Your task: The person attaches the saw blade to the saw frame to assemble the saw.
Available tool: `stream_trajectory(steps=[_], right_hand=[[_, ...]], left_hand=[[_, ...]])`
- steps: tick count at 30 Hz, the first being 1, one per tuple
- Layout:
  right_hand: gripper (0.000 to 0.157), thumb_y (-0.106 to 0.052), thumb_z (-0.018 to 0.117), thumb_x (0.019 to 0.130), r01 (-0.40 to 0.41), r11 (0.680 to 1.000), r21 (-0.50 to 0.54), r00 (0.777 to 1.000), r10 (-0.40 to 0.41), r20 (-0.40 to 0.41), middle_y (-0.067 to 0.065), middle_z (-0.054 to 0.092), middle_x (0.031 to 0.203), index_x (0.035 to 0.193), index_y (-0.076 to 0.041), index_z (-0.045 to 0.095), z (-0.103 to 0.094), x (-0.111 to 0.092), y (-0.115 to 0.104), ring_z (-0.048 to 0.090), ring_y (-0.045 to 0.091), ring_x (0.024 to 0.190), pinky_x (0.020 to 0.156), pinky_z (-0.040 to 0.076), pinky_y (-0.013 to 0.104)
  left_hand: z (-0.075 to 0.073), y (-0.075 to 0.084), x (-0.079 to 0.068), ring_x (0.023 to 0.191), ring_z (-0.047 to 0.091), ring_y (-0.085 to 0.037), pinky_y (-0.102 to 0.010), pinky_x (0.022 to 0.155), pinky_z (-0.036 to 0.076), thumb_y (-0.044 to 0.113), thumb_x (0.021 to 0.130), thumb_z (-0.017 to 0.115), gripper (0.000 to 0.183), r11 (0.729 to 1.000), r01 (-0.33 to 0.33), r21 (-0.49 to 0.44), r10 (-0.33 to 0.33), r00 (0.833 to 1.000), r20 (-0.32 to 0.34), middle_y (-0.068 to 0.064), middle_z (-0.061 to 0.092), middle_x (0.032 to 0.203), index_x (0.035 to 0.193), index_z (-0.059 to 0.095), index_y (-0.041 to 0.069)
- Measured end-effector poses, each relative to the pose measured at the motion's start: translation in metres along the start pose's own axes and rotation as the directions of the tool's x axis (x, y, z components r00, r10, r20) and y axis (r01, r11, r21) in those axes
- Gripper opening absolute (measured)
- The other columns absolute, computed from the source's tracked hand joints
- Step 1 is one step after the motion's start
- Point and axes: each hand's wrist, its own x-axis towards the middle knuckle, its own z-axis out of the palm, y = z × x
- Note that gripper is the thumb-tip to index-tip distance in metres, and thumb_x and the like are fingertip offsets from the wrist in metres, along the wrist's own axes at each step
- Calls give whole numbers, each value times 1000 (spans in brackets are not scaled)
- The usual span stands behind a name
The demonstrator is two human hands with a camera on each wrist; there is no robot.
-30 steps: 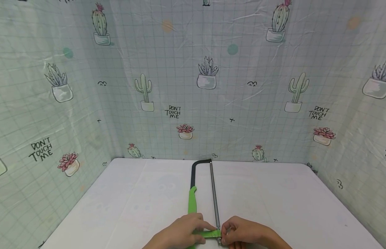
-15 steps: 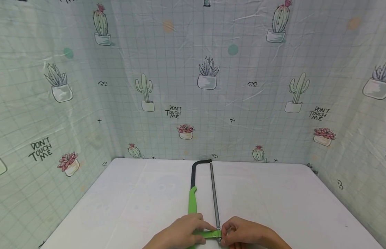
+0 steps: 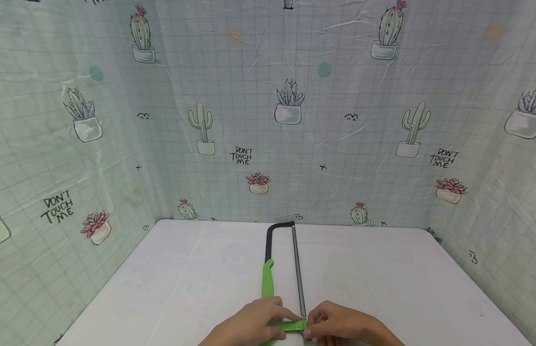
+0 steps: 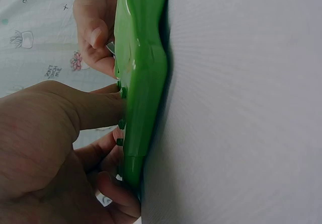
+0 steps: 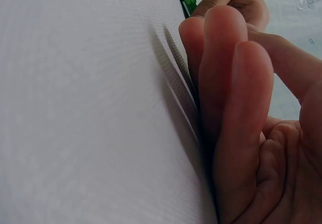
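Note:
A hacksaw with a green handle and a black bowed frame lies on the white table, its grey blade on the right side. My left hand holds the green handle near its lower end, with the index finger reaching along the green crosspiece. Against that crosspiece, my right hand pinches the small metal wing nut at the blade's near end; fingers mostly hide it. The left wrist view shows the green handle close up. In the right wrist view, curled fingers rest against the tabletop.
The white table extends around the saw on both sides. Behind it and at both sides hangs a cloth printed with cacti, its lower edge meeting the table's far edge.
My right thumb has shifted slightly over the metal wing nut, which shows at a different angle. The left hand and the hacksaw stay in place.

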Motion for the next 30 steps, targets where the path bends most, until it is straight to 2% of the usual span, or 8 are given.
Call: stream_trajectory(steps=[3,7,16,21,26,30], right_hand=[[44,-30,65,96,4,1000,-3,1000,-4,-2,-9,61,61,98,14,65,0,0,1,48,-2,48,46,40,16],[26,-29,65,96,8,1000,-5,1000,-8,-1,-9,62,62,94,-3,70,-1,1,1,50,-2,48,46,41,15],[17,-29,63,95,-18,1000,-22,1000,18,-9,-10,59,62,89,-14,68,0,1,-1,47,-1,49,46,39,15],[23,-29,62,96,-16,1000,-20,1000,16,-18,-9,60,62,92,-8,71,1,0,0,48,-1,49,47,40,16],[43,-29,61,98,4,1000,-11,1000,-5,-14,-9,61,63,101,13,67,1,0,1,50,-1,49,47,41,16],[49,-29,61,99,10,1000,-18,1000,-10,-6,-8,62,63,106,19,63,-2,0,2,51,-2,49,47,42,15]], left_hand=[[0,-1,0,75,46,4,-15,66,41,27,89,77,38,1000,-17,5,17,1000,-4,20,54,84,126,75,36],[-1,-1,-1,76,46,5,-15,67,41,27,90,77,38,1000,-20,4,20,1000,-4,20,54,85,126,74,36],[0,-2,1,76,46,5,-15,66,41,28,90,77,38,999,-30,18,30,1000,-2,20,54,84,127,74,36],[1,-2,1,76,46,5,-15,65,42,27,90,77,37,1000,-29,11,29,1000,2,20,56,84,126,75,35],[1,-3,2,76,47,5,-16,65,42,28,90,77,37,1000,-27,7,27,1000,7,20,56,85,126,75,35],[1,-3,2,75,45,5,-15,65,41,29,90,77,38,999,-43,28,43,999,1,20,55,85,127,74,35]])
